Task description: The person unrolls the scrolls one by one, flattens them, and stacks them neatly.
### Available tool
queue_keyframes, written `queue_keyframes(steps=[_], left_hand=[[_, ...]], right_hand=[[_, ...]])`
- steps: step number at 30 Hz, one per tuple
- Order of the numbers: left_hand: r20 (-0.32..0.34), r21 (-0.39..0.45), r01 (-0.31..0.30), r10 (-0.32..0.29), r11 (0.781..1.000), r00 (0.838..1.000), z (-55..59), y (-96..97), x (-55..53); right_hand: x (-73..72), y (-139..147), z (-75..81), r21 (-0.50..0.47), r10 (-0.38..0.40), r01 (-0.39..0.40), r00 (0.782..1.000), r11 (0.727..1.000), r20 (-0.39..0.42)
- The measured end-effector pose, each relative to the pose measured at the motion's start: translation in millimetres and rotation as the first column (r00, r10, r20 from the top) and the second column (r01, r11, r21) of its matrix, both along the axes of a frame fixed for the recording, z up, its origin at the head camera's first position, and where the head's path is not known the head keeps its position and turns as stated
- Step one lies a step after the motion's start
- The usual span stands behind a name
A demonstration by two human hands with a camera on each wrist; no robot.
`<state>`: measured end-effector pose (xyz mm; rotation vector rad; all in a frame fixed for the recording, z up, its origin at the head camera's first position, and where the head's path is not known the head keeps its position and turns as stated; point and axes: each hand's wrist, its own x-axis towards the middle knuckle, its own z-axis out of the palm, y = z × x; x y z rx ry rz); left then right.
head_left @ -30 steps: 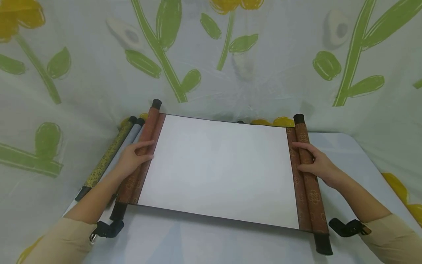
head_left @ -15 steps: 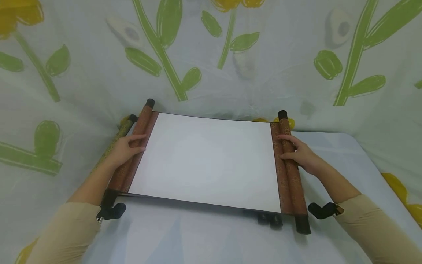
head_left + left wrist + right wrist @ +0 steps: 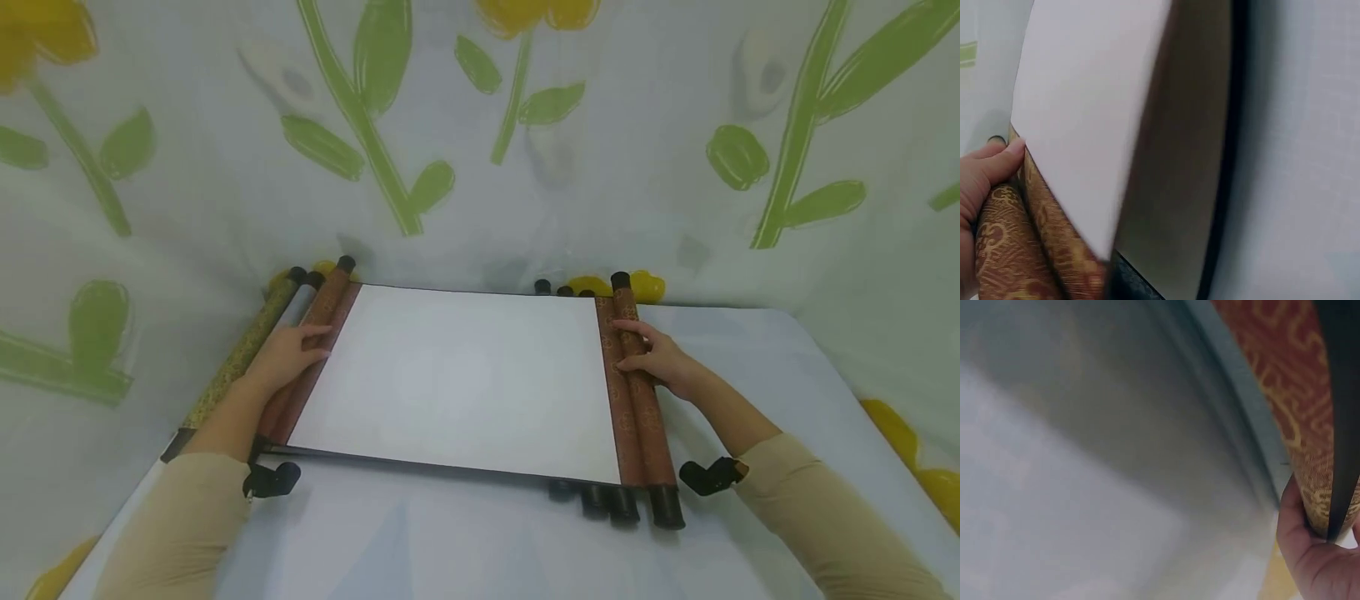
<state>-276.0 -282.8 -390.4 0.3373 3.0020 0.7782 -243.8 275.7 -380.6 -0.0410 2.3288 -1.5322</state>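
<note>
A hanging scroll (image 3: 457,383) lies unrolled across the middle of the head view, its white sheet facing up between two red-brown, gold-patterned rolled ends with black knobs. My left hand (image 3: 285,358) grips the left roll, thumb and fingers reaching over onto its border. Around the right roll, my right hand (image 3: 663,362) holds in the same way. In the left wrist view the thumb (image 3: 1015,147) presses on the patterned border, and the sheet's near edge stands raised above the surface below. The right wrist view has the right hand (image 3: 1319,559) curled round the patterned roll (image 3: 1285,394).
On the left, a rolled yellow-patterned scroll (image 3: 240,367) and a blue-grey roll (image 3: 297,305) lie beside the held scroll. Several black knobs (image 3: 624,507) stick out from under its right part. The pale tabletop (image 3: 480,550) meets a flower-printed curtain (image 3: 637,183) behind.
Both hands have kept their hold while the scroll moved left and lower toward the table. The right hand has come closer to the left. Black knobs beneath the right part have come into view.
</note>
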Motion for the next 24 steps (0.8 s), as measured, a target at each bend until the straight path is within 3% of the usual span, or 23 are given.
queue_keyframes(steps=[8,14,19,24], left_hand=[[-0.023,-0.126,-0.044,0.042,0.991,0.999,-14.8,9.8,0.9],[-0.152,-0.239,-0.049,0.012,0.97,0.988,-23.0,16.8,4.1],[-0.172,-0.295,-0.082,0.032,0.952,0.985,-29.5,22.7,5.9],[-0.25,-0.356,-0.086,-0.006,0.93,0.968,-33.8,21.7,8.9]], right_hand=[[1.8,2.4,-13.8,0.0,-0.035,0.035,0.997,0.999,0.064],[0.3,2.5,-14.1,0.008,-0.059,0.059,0.995,0.998,0.076],[-1.5,-0.4,-14.5,-0.016,-0.122,0.124,0.989,0.992,0.083],[0.1,-7.0,-17.2,-0.058,-0.183,0.188,0.98,0.981,0.078]])
